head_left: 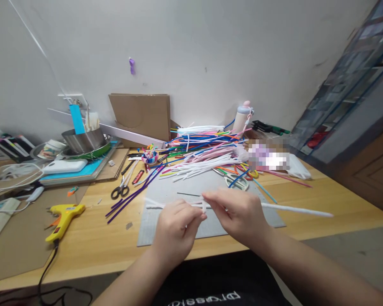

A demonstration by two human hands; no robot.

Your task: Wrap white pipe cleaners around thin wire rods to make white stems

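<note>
Both hands meet above a grey mat (143, 233) on the wooden table. My left hand (178, 225) is closed, pinching white pipe cleaners (293, 208) that run across to the right past my other hand. My right hand (239, 212) also pinches the white fuzzy stem where a short white piece stands crosswise between the fingertips. Loose ends of white stem stick out left of my left hand. A thin dark stick (189, 194) lies just behind the fingertips; whether it is touched is unclear.
Behind the mat lies a heap of coloured pipe cleaners (204, 142). Black-handled scissors (120, 192), purple stems (134, 195) and a yellow glue gun (64, 216) with a cord lie to the left. Green-white pliers (238, 182) lie behind my right hand. A bottle (241, 121) stands by the wall.
</note>
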